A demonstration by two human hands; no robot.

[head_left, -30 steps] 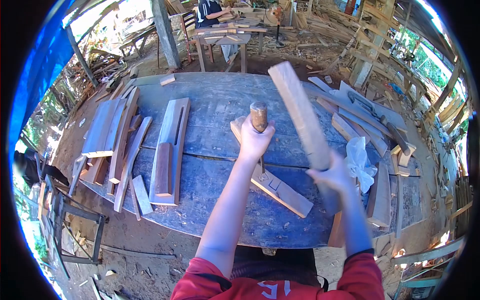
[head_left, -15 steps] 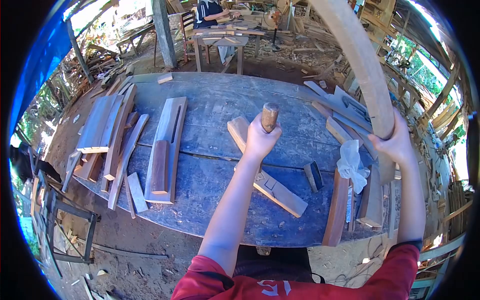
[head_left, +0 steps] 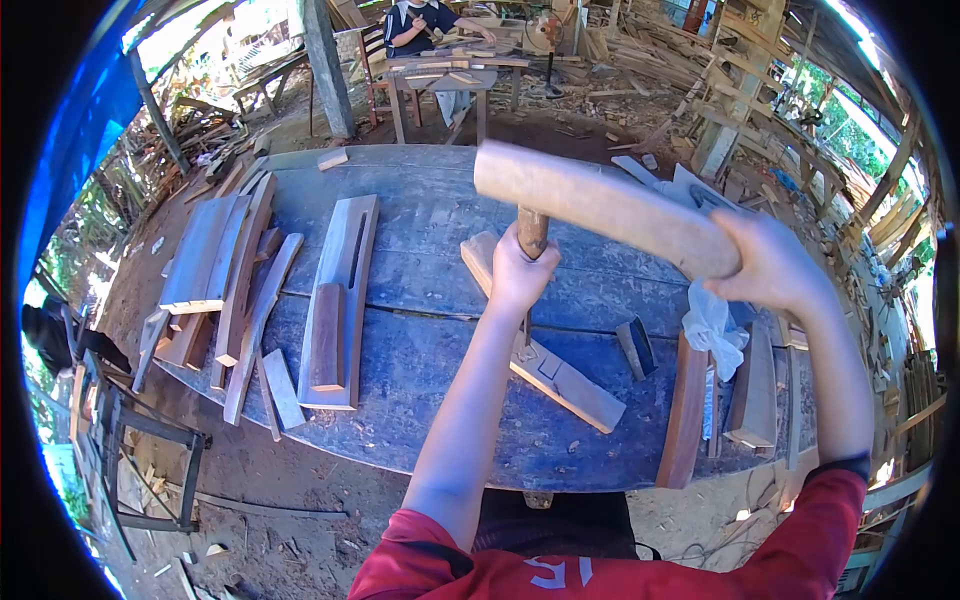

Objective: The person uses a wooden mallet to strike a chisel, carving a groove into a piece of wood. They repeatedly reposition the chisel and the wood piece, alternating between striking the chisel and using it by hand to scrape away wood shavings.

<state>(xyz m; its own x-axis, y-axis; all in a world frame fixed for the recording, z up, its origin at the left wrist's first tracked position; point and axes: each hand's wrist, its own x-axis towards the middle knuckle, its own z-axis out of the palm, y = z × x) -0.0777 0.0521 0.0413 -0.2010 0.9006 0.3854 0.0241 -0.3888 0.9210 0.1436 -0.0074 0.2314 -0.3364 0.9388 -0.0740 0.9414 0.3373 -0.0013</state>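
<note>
My left hand is wrapped round the wooden handle of a chisel, held upright with its narrow blade down at a wooden block. Pencilled rectangles show on the block, which lies slantwise on the blue table. My right hand grips one end of a thick, slightly curved wooden club. The club's far end lies over the top of the chisel handle in this view. To the right of the block sits a small dark wedge-shaped piece.
Planks and a slotted board lie on the left of the blue table. At right are wood pieces and a clear plastic bag. Beyond, a person sits at a smaller table near a fan.
The club has swung down from its raised position to the chisel handle's top. My left hand stays on the chisel. The far person's arm has stretched out to the right.
</note>
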